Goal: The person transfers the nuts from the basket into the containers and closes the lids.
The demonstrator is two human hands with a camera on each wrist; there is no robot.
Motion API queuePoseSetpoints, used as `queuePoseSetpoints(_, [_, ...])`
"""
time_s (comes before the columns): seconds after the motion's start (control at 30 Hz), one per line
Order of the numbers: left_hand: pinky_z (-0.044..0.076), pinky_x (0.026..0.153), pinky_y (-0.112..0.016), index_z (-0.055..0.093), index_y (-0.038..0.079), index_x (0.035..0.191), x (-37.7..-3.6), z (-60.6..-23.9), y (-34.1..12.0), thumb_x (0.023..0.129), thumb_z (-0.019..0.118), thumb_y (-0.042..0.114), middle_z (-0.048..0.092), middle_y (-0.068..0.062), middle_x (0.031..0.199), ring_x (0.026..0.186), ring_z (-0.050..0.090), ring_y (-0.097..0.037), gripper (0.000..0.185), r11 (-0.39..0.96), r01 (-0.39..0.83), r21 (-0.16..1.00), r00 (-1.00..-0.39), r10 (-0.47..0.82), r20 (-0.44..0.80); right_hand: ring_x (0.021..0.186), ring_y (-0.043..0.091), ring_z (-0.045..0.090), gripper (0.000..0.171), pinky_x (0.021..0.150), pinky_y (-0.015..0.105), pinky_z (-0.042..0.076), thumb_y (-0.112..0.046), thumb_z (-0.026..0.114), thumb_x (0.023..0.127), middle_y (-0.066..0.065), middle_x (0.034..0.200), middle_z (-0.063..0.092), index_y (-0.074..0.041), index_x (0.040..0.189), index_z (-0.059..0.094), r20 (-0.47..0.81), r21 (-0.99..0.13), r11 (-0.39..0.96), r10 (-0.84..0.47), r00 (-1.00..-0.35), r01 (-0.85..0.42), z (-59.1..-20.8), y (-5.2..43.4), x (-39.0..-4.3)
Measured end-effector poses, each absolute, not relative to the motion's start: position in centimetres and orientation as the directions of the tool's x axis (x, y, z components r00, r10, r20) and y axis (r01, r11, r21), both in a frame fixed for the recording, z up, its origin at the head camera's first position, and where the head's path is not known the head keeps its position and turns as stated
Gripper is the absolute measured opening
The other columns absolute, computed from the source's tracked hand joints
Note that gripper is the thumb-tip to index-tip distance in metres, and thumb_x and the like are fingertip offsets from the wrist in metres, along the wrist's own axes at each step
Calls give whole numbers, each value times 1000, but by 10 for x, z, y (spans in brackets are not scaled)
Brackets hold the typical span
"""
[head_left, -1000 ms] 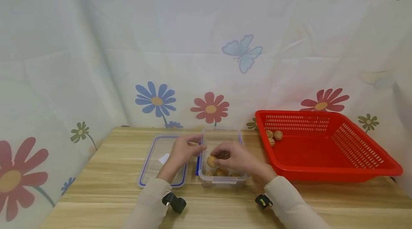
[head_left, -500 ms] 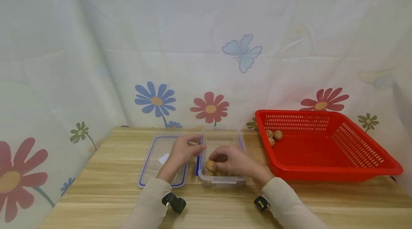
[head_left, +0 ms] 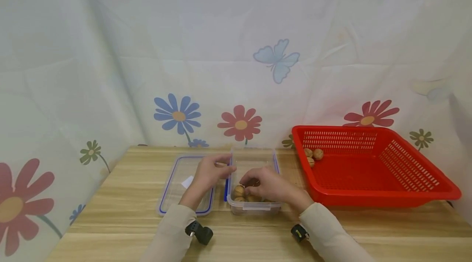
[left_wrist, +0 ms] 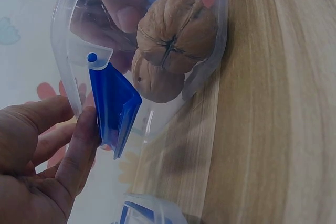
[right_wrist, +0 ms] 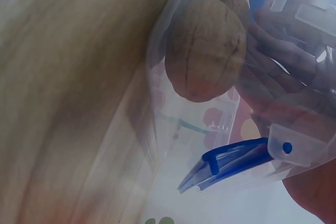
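Observation:
A clear plastic box (head_left: pixel 254 206) with blue side latches stands on the table, walnuts lying in its near end. At its left side my left hand (head_left: pixel 210 172) holds the rim; in the left wrist view the fingers lie at the rim and beside the blue latch (left_wrist: pixel 115 106). My right hand (head_left: pixel 269 183) is inside the box, fingers bent, thumb and index beside a walnut (head_left: pixel 239 191). That walnut sits on top of another at the left wall, also seen through the plastic as a walnut (left_wrist: pixel 176 32) in the left wrist view.
A clear lid (head_left: pixel 180 168) with a blue seal lies left of the box, a white paper piece on it. To the right stands a red basket (head_left: pixel 387 194) with several walnuts (head_left: pixel 318 154) in its left corner. A flowered curtain (head_left: pixel 221 69) hangs behind the table.
My right hand has lowered a walnut into the box's near left corner. The walnut has shifted left and turned a little beside the fingertips. My left hand stays at the rim.

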State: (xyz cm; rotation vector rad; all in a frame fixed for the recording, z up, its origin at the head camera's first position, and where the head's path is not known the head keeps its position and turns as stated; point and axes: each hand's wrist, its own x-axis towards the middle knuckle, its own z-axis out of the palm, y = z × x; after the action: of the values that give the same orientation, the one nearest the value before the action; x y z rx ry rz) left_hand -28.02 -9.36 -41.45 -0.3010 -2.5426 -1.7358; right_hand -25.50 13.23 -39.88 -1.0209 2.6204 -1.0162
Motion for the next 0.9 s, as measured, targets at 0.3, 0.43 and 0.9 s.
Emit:
queuePoseSetpoints(0.3, [66, 76, -36, 70, 0, 136, -281, -414, -94, 94, 82, 10, 74, -18, 123, 87, 78, -27, 45, 356, 194, 914, -979, 132, 157, 104, 23, 70, 24, 99, 46, 60, -5, 75, 99, 10, 117, 77, -1, 123, 75, 114, -651, 533, -635, -764, -540, -394, 133, -254])
queuePoseSetpoints(0.43, [66, 75, -36, 70, 0, 136, -280, -414, -94, 94, 83, 9, 73, -19, 123, 86, 78, -27, 45, 354, 189, 916, -980, 132, 151, 105, 20, 71, 24, 98, 41, 60, -6, 73, 101, 10, 120, 75, -5, 125, 75, 125, -666, 527, -620, -775, -529, -389, 138, -253])
queuePoseSetpoints(0.9, [66, 76, -40, 71, 0, 136, -279, -414, -94, 94, 82, 9, 73, -19, 124, 86, 78, -27, 45, 351, 188, 917, -979, 137, 148, 99, 12, 73, 26, 91, 29, 62, -10, 76, 100, -2, 113, 77, -9, 125, 75, 206, -617, 512, -627, -751, -597, -336, 150, -235])
